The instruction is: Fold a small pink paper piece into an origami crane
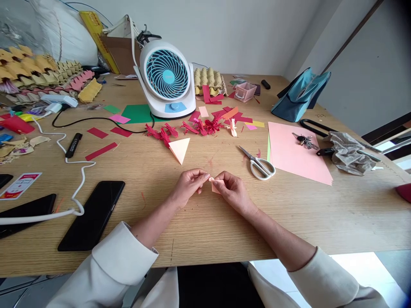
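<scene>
Both hands meet over the middle of the table, pinching one small piece of light pink paper. My left hand is closed on its twisted upper left tip. My right hand grips the flat part between thumb and fingers. Beyond them lies a pale folded paper triangle, near a row of crumpled red paper pieces and a small pale twisted paper. White-handled scissors rest to the right, blades pointing up and left.
A white fan stands at the back. Pink sheets with keys lie right, near a blue bag. On the left are a black phone, a white cable, red strips and egg trays.
</scene>
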The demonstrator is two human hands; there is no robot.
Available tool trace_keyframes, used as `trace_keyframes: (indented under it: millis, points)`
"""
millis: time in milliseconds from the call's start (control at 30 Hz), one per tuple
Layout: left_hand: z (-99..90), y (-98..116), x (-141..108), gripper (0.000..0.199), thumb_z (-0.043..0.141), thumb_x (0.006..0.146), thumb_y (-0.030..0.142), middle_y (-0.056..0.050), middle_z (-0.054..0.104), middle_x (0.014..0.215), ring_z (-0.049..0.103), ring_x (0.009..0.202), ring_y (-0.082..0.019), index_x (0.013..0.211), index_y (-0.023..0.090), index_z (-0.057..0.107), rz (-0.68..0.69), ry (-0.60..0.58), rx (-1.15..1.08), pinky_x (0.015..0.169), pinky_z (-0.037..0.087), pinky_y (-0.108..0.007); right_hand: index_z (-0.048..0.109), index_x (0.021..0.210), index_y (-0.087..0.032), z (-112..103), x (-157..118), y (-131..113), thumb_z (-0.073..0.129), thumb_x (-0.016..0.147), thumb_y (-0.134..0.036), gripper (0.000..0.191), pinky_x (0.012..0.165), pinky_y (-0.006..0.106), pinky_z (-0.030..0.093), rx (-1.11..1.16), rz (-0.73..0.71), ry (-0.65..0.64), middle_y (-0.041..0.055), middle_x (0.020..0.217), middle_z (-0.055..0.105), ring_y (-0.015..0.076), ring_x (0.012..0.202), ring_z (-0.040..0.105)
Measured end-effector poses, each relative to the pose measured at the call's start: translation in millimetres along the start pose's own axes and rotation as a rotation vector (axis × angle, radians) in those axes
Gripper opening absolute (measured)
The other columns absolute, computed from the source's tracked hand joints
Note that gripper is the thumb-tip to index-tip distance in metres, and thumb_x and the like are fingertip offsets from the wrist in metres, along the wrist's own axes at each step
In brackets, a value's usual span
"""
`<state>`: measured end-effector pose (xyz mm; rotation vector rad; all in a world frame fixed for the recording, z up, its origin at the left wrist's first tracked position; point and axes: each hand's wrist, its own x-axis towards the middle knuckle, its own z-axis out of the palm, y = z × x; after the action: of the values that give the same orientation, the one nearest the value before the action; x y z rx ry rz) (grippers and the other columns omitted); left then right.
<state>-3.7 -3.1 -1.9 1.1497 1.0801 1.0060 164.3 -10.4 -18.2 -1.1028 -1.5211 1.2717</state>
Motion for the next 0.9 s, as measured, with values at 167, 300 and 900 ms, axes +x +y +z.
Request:
trace_keyframes:
  millis: [167,300,900]
  points:
    - [-2.5,-2.3,2.1,0.032,0.074,0.071,0.045,-0.001,0.061,0.070,0.044,0.057,-0.007,0.074,0.013,0.069,-0.014,-0.024,-0.001,0.045,0.036,-0.018,0.054,0.075,-0.018,-0.6,-0.9,0.6,0.061,0.086,-0.046,0.032,0.054,0.025,0.031,-0.013,0.000,-0.009,-0.0018,0.063,0.051,0.0105,0.056,0.040]
    - [-5.0,-4.8,4.1,0.032,0.076,0.070,0.044,-0.001,0.063,0.070,0.045,0.057,-0.007,0.075,0.013,0.070,-0.008,-0.024,0.038,0.045,0.035,-0.018,0.055,0.076,-0.018,-0.9,-0.6,0.9,0.061,0.085,-0.047,0.031,0.054,0.025,0.032,-0.030,0.010,-0.013,-0.0015,0.063,0.052,0.0107,0.056,0.041]
    - [-12.1,-11.8,7.2,0.030,0.071,0.076,0.043,-0.002,0.064,0.069,0.043,0.056,-0.008,0.082,0.014,0.074,0.001,-0.043,0.130,0.046,0.034,-0.020,0.053,0.074,-0.019,-2.0,-1.7,1.6,0.060,0.088,-0.044,0.029,0.053,0.025,0.031,-0.044,0.009,-0.034,-0.0018,0.063,0.051,0.0105,0.056,0.039]
